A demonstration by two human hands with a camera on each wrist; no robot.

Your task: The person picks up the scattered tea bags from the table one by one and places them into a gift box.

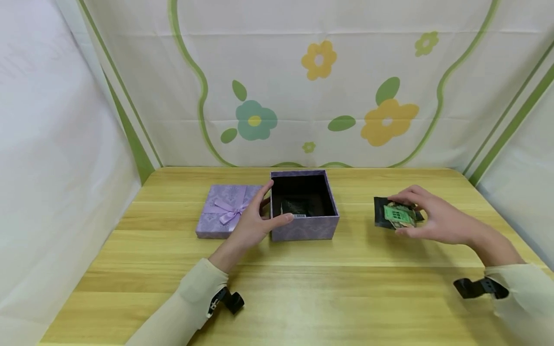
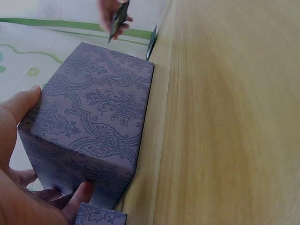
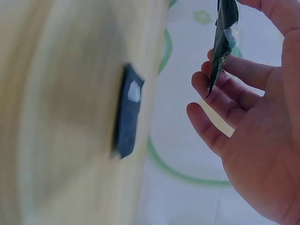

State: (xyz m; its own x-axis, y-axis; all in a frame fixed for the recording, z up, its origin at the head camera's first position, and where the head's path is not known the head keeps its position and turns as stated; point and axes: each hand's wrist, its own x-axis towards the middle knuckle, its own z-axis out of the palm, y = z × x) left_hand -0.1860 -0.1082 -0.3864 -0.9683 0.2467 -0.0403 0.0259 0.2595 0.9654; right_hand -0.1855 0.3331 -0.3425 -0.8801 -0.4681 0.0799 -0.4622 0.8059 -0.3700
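Observation:
My left hand [image 1: 253, 216] grips a purple patterned box [image 1: 303, 228] at its left side, the thumb over the front rim. The box stands upright without its lid, and inside its black interior lies a dark packet [image 1: 294, 206] with a barcode strip. To the right, my right hand [image 1: 441, 221] pinches a small dark packet with a green label [image 1: 399, 215] between thumb and fingers, above the table. Another dark packet [image 3: 127, 112] with a whitish patch lies on the table below that hand, in the right wrist view.
The purple lid [image 1: 218, 204] with a ribbon bow lies just left of the box, partly behind my left hand. A white cloth wall [image 1: 281, 72] with printed flowers rises behind the wooden table [image 1: 346, 298]. White cloth also hangs on both sides.

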